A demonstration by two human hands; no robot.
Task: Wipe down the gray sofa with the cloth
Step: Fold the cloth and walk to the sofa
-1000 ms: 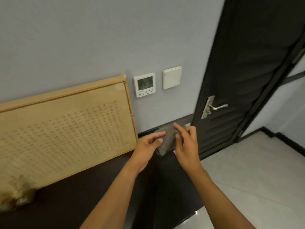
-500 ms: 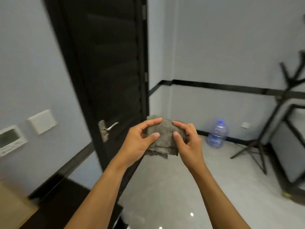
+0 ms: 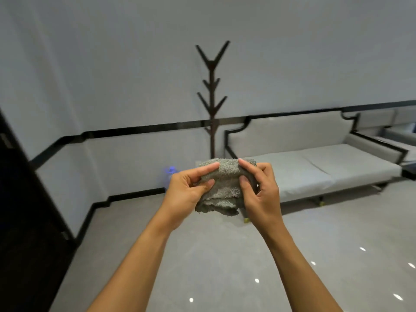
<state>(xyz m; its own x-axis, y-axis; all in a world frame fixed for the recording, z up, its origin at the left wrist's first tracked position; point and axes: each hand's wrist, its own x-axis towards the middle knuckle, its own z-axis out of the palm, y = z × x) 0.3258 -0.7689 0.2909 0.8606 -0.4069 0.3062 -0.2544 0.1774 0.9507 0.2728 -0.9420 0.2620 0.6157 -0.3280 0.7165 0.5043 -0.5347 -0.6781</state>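
Observation:
A folded grey terry cloth hangs in the air in front of me, held between both hands. My left hand pinches its left side with thumb and fingers. My right hand grips its right side the same way. The grey sofa, with a dark frame and two pale seat cushions, stands against the far wall to the right, well beyond the cloth and apart from both hands.
A dark wooden coat stand rises beside the sofa's left end. A water bottle with a blue cap sits on the floor behind my left hand. A dark door fills the left edge. Glossy pale floor lies ahead.
My view has swung right, from the counter and door to the room with the sofa. Both hands have kept hold of the cloth and lifted it from the counter.

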